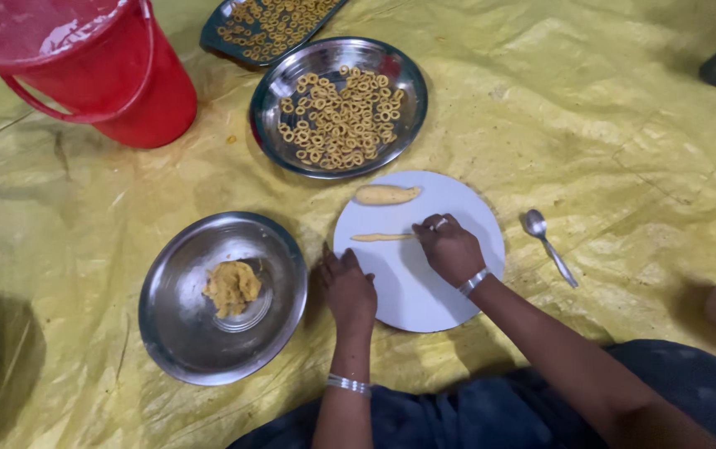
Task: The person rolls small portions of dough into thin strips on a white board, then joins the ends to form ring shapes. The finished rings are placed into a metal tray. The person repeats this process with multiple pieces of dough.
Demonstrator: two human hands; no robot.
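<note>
Pinching the thin dough rope (383,237) on the white board (458,199), the right hand (449,248) could snap it by tugging, while the left hand (346,287) rests flat and empty on the board's near-left edge

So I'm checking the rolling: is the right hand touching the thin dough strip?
Touching. The head view shows the right hand with its fingertips on the thin dough strip on the white plate.

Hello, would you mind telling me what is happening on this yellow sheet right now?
A person sits over a white round board. The right hand rests on a thin rolled dough strip, and the left hand steadies the board's edge. A thicker dough piece lies further up the board. A steel bowl holds a dough lump, a steel plate holds many small dough rings, and a spoon lies nearby.
</note>
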